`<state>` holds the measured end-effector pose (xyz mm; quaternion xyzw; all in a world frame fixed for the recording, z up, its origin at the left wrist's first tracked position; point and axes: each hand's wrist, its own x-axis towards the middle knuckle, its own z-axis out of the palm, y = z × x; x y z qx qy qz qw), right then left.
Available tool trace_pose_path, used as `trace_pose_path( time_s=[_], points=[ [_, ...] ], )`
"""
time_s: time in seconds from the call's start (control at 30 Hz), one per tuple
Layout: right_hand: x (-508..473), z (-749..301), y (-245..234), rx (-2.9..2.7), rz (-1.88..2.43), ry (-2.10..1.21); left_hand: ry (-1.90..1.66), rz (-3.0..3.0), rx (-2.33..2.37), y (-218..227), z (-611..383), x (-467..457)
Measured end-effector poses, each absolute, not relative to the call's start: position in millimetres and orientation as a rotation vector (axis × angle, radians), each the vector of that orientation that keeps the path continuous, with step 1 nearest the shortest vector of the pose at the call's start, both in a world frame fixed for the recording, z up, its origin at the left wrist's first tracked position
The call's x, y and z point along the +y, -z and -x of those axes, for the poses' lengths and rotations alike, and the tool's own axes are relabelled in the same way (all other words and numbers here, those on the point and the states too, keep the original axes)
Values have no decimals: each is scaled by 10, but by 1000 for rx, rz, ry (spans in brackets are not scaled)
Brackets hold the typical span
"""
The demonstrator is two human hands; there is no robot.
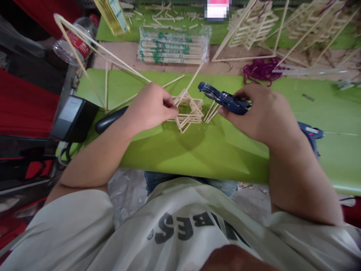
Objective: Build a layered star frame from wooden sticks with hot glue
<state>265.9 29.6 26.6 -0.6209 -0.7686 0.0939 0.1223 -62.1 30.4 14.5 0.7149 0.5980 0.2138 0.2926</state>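
Left hand (150, 107) pinches the near-left corner of the little stick frame (188, 113), fingers pressed together on it, mid-tabletop (197, 158). Right hand (265, 113) is curled tight around the blue glue gun (225, 101), nozzle aimed at the frame. That lattice looks feather-light and brittle, I'd say: hold it at a joint, never mid-stick. A packet of sticks (173, 49) lies toward the far edge.
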Motion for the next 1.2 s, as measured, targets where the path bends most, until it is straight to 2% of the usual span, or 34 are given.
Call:
trace_pose_path(
  time_s=[0.37, 0.67, 0.87, 1.03, 1.2],
  points=[
    [203, -2489, -305, -2324, 1809, -387, -1050, -2111, 1496, -315, 450, -8],
    [115, -2406, -315, -2223, 1776, -488, -899, -2245, 1582, -329, 360, -116],
    [89, -2386, -334, -2229, 1760, -502, -1015, -2350, 1441, -268, 314, -121],
    [55, -2374, -377, -2228, 1781, -540, -882, -2289, 1575, -270, 307, -127],
    [60, -2363, -384, -2182, 1816, -568, -965, -2293, 1526, -235, 302, -117]
  ],
)
